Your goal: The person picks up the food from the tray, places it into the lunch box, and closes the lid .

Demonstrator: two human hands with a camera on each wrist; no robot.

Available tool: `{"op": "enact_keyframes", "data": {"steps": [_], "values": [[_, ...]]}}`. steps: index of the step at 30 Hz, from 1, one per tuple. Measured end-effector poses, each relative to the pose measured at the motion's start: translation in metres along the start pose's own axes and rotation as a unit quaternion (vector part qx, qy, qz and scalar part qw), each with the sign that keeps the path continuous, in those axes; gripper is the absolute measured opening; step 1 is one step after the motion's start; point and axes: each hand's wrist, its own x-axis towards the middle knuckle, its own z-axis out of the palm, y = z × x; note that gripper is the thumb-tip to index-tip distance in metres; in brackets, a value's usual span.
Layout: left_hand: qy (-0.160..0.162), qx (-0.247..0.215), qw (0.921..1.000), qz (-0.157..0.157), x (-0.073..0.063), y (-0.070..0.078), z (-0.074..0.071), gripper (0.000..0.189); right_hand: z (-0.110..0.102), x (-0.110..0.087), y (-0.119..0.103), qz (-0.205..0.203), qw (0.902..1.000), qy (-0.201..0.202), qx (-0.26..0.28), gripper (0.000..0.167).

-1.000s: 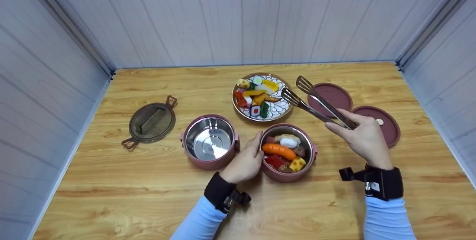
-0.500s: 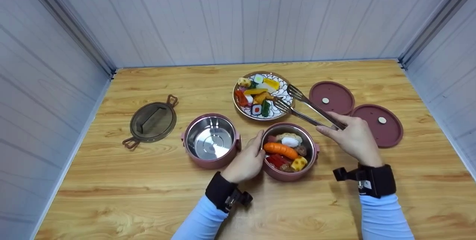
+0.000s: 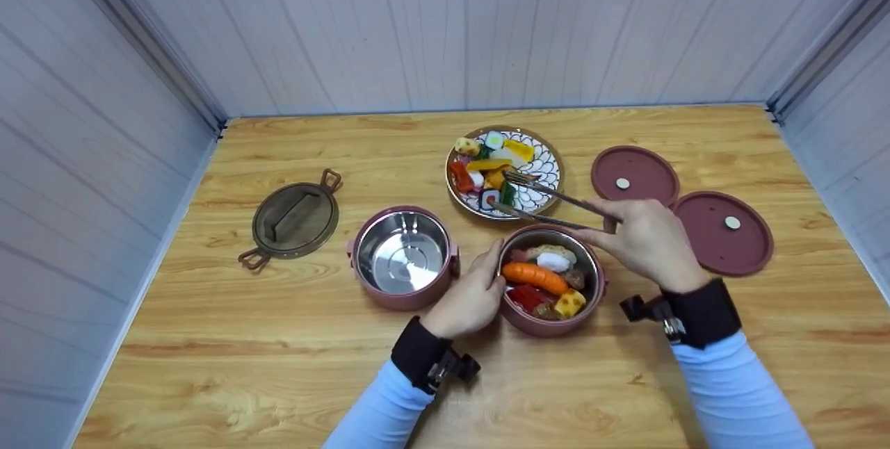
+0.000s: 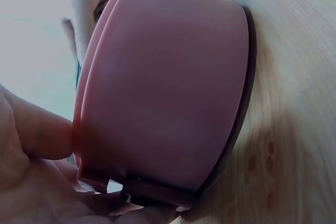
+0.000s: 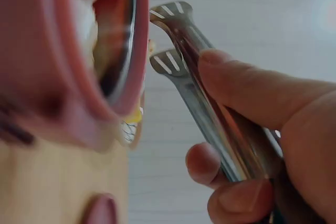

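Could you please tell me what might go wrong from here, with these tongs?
The tongs reach among food pieces lying close together on the plate; they might push a neighbouring piece aside.
The right hand overlaps the rim of the food pot in the head view, so it might bump it.
The left hand holds that pot; a sudden pull might tilt it.

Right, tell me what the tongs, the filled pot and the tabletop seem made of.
Tongs: likely metal, smooth with bright reflections. Filled pot: matte pink outside, probably plastic; its silvery, shiny inner wall suggests steel. Tabletop: wood or printed laminate, judging by grain and soft gloss.
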Motion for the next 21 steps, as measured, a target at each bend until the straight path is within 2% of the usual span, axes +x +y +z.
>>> {"op": "enact_keyframes", "data": {"steps": [3,7,12,16,19,21], "values": [[0.0,-0.001,1.0,0.001,0.0,0.001,0.0,0.063,-0.008,0.015,-0.009,-0.062,0.9951,-0.002,-0.077,0.048],[0.001,-0.004,1.0,0.004,0.0,0.001,0.0,0.063,-0.012,0.03,-0.021,-0.119,0.9809,-0.01,-0.153,0.044],[0.008,0.0,0.9999,0.013,0.0,0.0,0.001,0.061,-0.004,0.043,-0.035,-0.191,0.9529,-0.006,-0.236,0.038],[0.01,0.004,0.9998,0.018,0.0,0.0,0.002,0.061,-0.001,0.047,-0.042,-0.23,0.931,0.006,-0.283,0.022],[0.009,0.002,0.9998,0.015,0.001,0.0,0.002,0.061,-0.006,0.049,-0.044,-0.236,0.9268,0.01,-0.292,0.021],[0.008,0.003,0.9999,0.012,0.001,0.0,0.002,0.061,-0.012,0.05,-0.043,-0.23,0.9316,0.008,-0.281,0.024]]}}
